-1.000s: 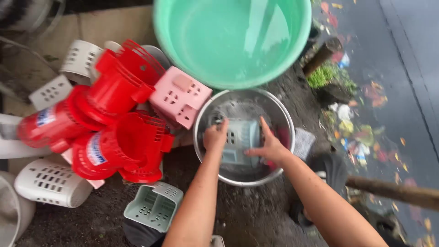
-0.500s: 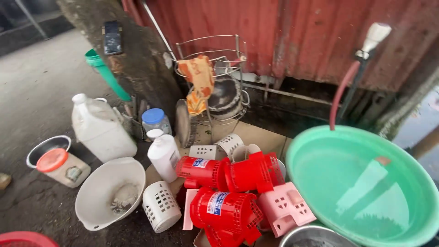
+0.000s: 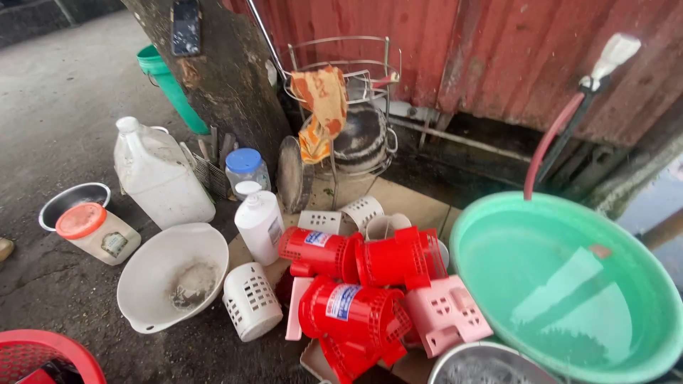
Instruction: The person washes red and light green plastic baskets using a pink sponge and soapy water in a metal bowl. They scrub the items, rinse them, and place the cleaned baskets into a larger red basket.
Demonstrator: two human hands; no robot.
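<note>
Hands, earlier in the steel bowl [image 3: 484, 366], are now out of view; ribbed red plastic baskets [image 3: 352, 313] adjoin the round green basin [image 3: 569, 284].

Nothing of the person's body is shown in the head view. The left hand and right hand are out of frame, so nothing worn can be told.

A round steel bowl [image 3: 491, 366] shows only its upper rim at the bottom edge, wet and foamy inside. It sits on the ground touching the big green plastic basin of water [image 3: 569, 284] and just beside a pink perforated plastic basket [image 3: 447, 315] lying tilted.
</note>
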